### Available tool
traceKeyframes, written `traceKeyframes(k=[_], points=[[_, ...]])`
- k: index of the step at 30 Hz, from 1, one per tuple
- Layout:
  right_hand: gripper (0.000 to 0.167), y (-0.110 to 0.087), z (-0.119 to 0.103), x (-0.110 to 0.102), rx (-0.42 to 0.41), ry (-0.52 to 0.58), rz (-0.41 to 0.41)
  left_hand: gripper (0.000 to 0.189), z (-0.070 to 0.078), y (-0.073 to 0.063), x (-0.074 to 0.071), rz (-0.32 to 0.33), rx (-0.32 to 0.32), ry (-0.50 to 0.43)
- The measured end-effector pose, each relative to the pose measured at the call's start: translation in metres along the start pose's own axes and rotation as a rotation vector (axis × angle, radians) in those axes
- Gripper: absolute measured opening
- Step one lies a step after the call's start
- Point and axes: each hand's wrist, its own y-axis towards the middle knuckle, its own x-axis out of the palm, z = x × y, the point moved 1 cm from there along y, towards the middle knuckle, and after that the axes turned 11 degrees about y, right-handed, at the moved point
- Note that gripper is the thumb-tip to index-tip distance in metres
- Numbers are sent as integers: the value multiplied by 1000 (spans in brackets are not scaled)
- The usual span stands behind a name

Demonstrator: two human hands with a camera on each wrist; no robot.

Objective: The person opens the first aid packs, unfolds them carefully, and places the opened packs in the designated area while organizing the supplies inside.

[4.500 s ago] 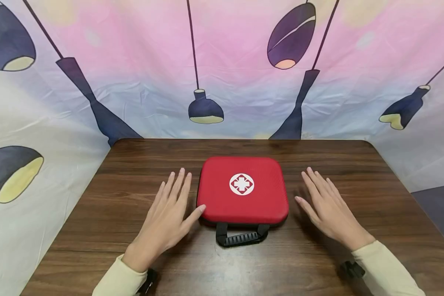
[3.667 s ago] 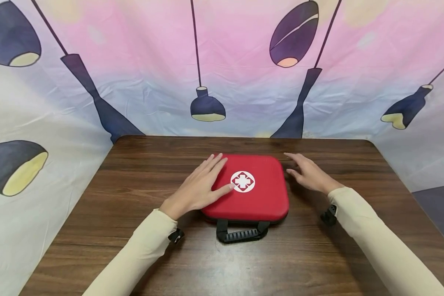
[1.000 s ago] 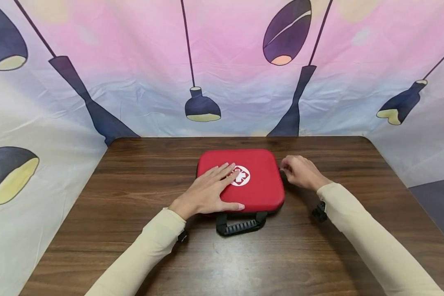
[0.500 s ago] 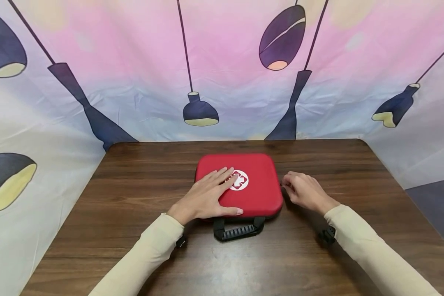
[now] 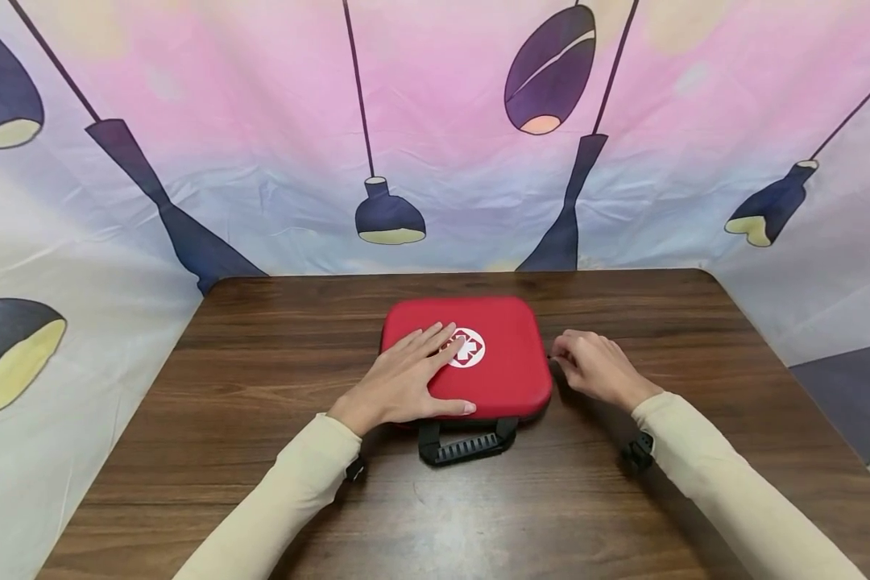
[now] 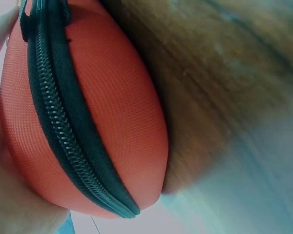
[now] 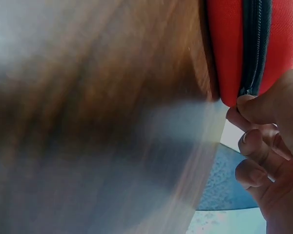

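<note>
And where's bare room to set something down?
The table is bare left of the red case, right of the right hand, and in front of the handle. Crowded: the case's top, under the left hand, and its right edge.

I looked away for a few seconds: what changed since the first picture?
The left hand moved right onto the red case. The right hand moved left to the case's side and seems to pinch the zipper pull. The case still lies closed on the table, handle on the near side.
</note>
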Motion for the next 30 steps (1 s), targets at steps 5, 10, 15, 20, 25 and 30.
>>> traceKeyframes(k=[5, 10, 15, 20, 25, 30], points=[[13, -2, 0, -2, 3, -17, -7, 101, 0, 5, 2, 3, -4, 0], [14, -15, -9, -3, -15, -7, -20, 100, -3, 6, 1, 1, -17, 10], [11, -26, -20, -1, -3, 6, -24, 99, -6, 7, 1, 7, -15, -1], [11, -36, -30, 3, 36, 41, -14, 99, -7, 8, 1, -7, -15, -2], [14, -46, -46, 11, 64, 86, 24, 100, -6, 9, 1, 0, -10, 0], [15, -49, -66, 22, 100, 141, 54, 100, -6, 8, 1, 1, -12, -2]])
